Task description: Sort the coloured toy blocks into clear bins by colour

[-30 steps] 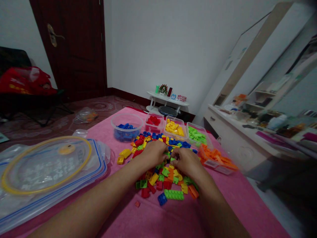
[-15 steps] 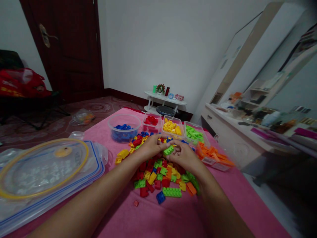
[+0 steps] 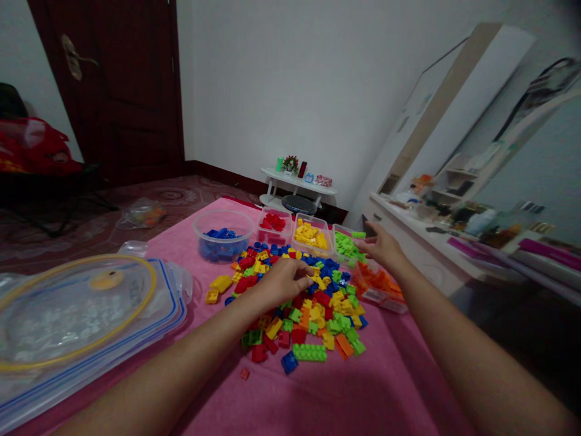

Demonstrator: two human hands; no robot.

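Note:
My left hand (image 3: pixel 285 282) reaches over a mixed pile of toy building blocks (image 3: pixel 313 315) on the pink cloth. Its thumb and fingers are bent with a gap between them, and I see nothing held. My right hand (image 3: pixel 385 247) is at the right edge of the clear box of light green blocks (image 3: pixel 347 245), thumb and fingers apart. A light green block (image 3: pixel 358 234) shows at the top of that box, just left of the fingers and apparently free of them. The box of orange blocks (image 3: pixel 374 281) sits below the right hand.
Behind the pile stand a round tub of blue blocks (image 3: pixel 223 239), a box of red blocks (image 3: pixel 275 224) and one of yellow blocks (image 3: pixel 311 235). Clear zip bags (image 3: pixel 167 297) and a yellow-rimmed lid (image 3: pixel 149 278) lie at left. A cluttered dresser (image 3: pixel 408 218) stands at right.
My hands were together over the pile at a light green block. My right hand has moved right to the green box and opened; my left hand stays over the pile.

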